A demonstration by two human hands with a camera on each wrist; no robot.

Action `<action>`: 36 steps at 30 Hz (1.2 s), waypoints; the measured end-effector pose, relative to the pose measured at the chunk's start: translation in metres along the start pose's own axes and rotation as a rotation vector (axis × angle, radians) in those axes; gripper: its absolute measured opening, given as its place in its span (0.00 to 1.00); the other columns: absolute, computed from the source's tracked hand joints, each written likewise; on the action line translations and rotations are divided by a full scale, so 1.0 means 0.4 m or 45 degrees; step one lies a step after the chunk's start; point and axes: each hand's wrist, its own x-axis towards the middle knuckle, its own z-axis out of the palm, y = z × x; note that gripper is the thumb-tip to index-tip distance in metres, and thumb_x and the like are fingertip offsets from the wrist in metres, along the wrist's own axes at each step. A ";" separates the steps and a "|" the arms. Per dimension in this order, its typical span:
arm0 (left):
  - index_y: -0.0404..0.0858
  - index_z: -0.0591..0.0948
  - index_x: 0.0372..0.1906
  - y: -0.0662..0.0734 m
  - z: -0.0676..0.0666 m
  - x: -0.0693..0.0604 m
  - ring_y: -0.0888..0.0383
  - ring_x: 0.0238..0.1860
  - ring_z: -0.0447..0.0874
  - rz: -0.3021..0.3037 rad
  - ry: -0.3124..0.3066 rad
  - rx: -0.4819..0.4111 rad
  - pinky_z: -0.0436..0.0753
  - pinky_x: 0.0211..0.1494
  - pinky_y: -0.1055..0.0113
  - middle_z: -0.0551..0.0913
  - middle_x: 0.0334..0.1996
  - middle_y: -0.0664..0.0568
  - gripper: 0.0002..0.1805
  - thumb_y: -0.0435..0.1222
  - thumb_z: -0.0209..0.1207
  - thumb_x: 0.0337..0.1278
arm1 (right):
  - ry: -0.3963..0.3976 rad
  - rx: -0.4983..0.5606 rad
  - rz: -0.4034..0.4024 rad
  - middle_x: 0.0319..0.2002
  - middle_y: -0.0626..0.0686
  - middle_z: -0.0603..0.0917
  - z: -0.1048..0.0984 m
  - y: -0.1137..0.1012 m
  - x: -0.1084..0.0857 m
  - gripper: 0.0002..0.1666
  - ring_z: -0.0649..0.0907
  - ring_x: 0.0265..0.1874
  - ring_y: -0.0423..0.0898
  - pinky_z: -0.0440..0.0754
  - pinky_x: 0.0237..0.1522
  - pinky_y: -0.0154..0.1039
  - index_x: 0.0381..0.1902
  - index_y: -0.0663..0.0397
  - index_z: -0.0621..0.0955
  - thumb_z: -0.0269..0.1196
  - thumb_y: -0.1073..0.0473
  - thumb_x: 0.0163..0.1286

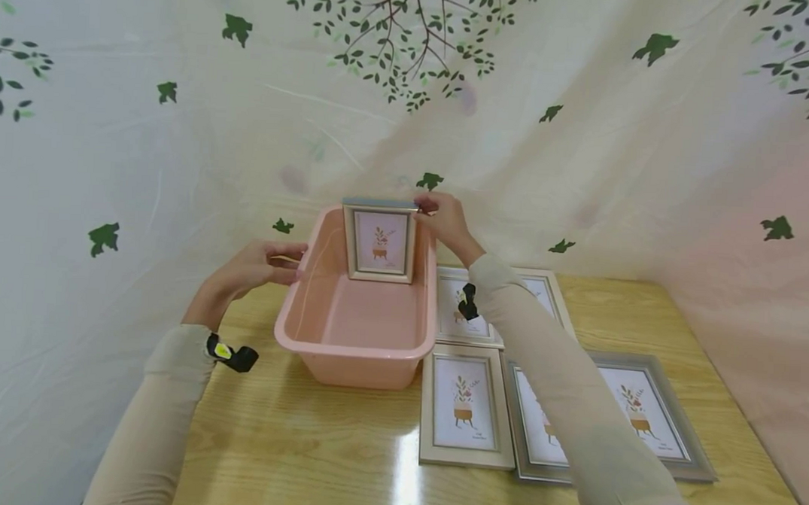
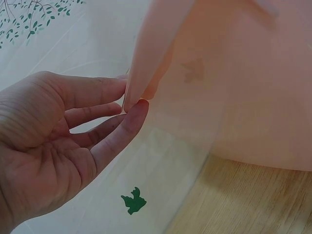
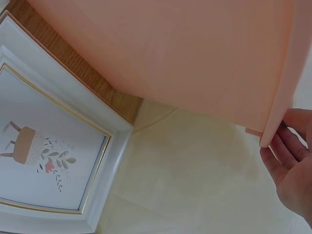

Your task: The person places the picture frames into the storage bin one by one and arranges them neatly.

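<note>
A pink plastic basin (image 1: 357,375) stands on the wooden table. Inside its far end a small champagne-coloured picture frame (image 1: 380,242) stands upright, its potted-plant print facing me. My right hand (image 1: 446,223) holds this frame by its upper right corner, close to the basin's rim. In the right wrist view the basin wall hides the frame, and the fingers (image 3: 275,163) show at the rim. At the basin's left side, my left hand (image 1: 258,267) pinches the rim; the left wrist view shows thumb and fingertips (image 2: 139,109) on its edge.
Several more picture frames lie face up to the basin's right: a cream one (image 1: 468,406), a white one (image 1: 465,338) and a grey one (image 1: 697,457). My right forearm crosses above them. A leaf-printed curtain (image 1: 409,147) hangs behind the table.
</note>
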 end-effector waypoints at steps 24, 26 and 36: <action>0.31 0.63 0.77 -0.006 0.003 0.001 0.35 0.68 0.74 -0.011 0.001 0.003 0.87 0.56 0.65 0.69 0.72 0.31 0.36 0.33 0.62 0.69 | -0.106 -0.040 0.058 0.53 0.68 0.85 -0.087 0.011 -0.043 0.24 0.85 0.52 0.62 0.83 0.60 0.50 0.61 0.67 0.80 0.68 0.64 0.69; 0.30 0.63 0.77 -0.006 0.003 0.001 0.35 0.68 0.73 -0.013 0.000 -0.001 0.87 0.56 0.65 0.68 0.72 0.31 0.36 0.33 0.62 0.69 | -0.133 -0.072 0.048 0.53 0.68 0.85 -0.106 0.014 -0.048 0.24 0.84 0.52 0.62 0.83 0.60 0.51 0.61 0.67 0.79 0.67 0.65 0.69; 0.31 0.63 0.77 -0.001 0.004 0.000 0.35 0.69 0.73 -0.013 0.001 0.021 0.86 0.58 0.63 0.68 0.72 0.31 0.36 0.33 0.62 0.69 | -0.274 -0.234 0.056 0.49 0.70 0.86 -0.232 0.059 -0.099 0.23 0.85 0.50 0.64 0.83 0.56 0.54 0.58 0.72 0.79 0.67 0.65 0.69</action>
